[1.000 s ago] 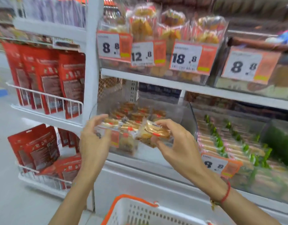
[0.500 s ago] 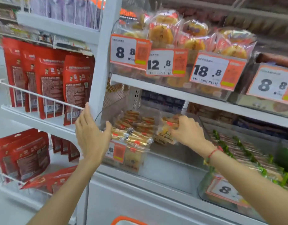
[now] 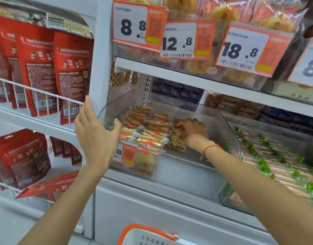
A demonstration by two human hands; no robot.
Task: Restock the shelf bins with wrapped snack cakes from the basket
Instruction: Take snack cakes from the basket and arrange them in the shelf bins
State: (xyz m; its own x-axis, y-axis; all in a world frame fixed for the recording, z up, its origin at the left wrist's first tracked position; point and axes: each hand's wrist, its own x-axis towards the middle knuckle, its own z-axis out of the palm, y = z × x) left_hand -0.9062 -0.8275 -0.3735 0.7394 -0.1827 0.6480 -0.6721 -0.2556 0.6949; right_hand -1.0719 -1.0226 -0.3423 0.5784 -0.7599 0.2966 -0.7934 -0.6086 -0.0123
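A clear plastic shelf bin (image 3: 192,174) on the middle shelf holds a pile of wrapped snack cakes (image 3: 145,126) at its left side. My right hand (image 3: 192,132) reaches into the bin and grips one wrapped snack cake (image 3: 177,143), standing it on end beside the pile. My left hand (image 3: 95,137) is spread with straight fingers, its thumb against the bin's front left corner. The white basket (image 3: 148,236) with an orange rim shows at the bottom edge.
Red snack pouches (image 3: 46,71) hang behind wire rails on the left rack. Above are bins of round pastries with price tags (image 3: 139,25). To the right sits a bin of green-wrapped bars (image 3: 276,156). A white upright post (image 3: 101,55) divides the racks.
My right hand has carried the snack cake from in front of the bin deep into it. My left hand let go of the cakes and moved to the bin's left corner.
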